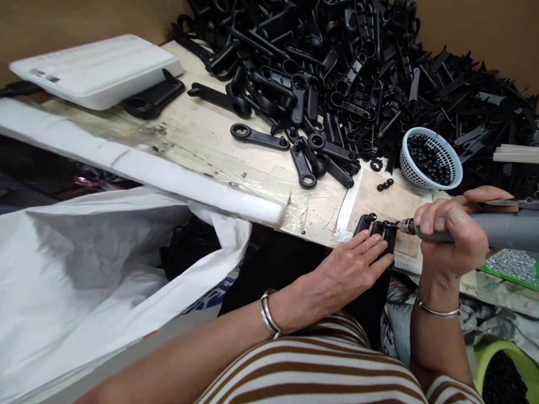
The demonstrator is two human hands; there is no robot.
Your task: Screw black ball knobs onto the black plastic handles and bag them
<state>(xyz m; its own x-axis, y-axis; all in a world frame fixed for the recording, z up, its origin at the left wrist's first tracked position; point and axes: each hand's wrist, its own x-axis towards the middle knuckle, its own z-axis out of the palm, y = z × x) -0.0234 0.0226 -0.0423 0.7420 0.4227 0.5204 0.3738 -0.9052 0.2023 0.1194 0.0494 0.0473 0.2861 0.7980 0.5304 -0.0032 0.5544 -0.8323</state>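
Nearest the camera, a brown-and-cream striped sleeve (320, 365) and two bare forearms, each with a metal bangle, reach up to the table's near edge. The left hand (341, 272) lies flat with fingers extended and close together, pressing down on a small black plastic part (381, 231) that sits at the front edge of the worn wooden table (252, 163). The right hand (452, 235) is curled shut around a grey powered screwdriver (501, 231), thumb along its top, with the metal bit touching the part's upper right side. The part looks moulded, stiff and light, with a matte, slightly slick surface; it would likely skid under the driver's push, so holding it flat from above near its lower edge, clear of the bit, seems the sound grip. Just right of the driver a green tray of small silvery screws (514, 265) glints. To the left hangs a large, soft, crinkled white plastic bag (84, 269), with a white foam strip (147, 168) along the table's edge. Further back stands a pale blue lattice basket (429, 158) of small black round caps, a few loose beside it. Beyond rises a big heap of black handle-shaped plastic pieces (357, 67) with ring ends, and at far left a white flat box (92, 70)
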